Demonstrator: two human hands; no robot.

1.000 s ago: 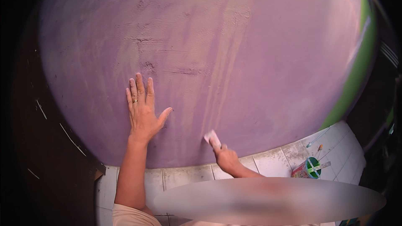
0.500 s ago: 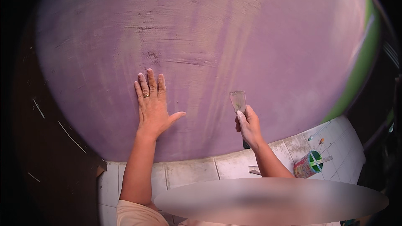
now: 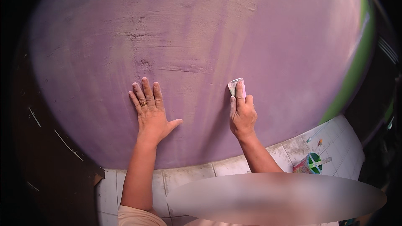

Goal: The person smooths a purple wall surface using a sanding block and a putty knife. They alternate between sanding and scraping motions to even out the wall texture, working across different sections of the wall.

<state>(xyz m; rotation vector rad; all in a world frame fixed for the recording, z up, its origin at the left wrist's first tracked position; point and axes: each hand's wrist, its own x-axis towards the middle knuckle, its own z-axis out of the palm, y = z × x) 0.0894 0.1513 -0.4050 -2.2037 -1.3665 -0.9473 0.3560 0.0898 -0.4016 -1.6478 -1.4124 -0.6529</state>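
My left hand [image 3: 151, 119] lies flat on the purple wall [image 3: 284, 58], fingers spread and thumb out to the right, with a ring on one finger. Just above its fingertips is a rough, pitted patch in the wall's surface. To the right, my right hand [image 3: 243, 115] grips a putty knife [image 3: 235, 85], its index finger stretched along the tool. The blade points upward, close to the wall; whether its edge touches cannot be made out. Most of the handle is hidden in my fist. Pale, uneven streaks cover the wall between and above my hands.
White tiles [image 3: 188, 177] run along the wall's foot. At the lower right stands a bucket [image 3: 302, 166] with green inside and a flat stick across its top. A green band [image 3: 349, 83] edges the wall at right; a dark surface [image 3: 46, 155] lies at left.
My right hand has turned the putty knife over, moved it slightly up, and laid its index finger along it. My left hand stays spread on the wall, slightly lower in view.
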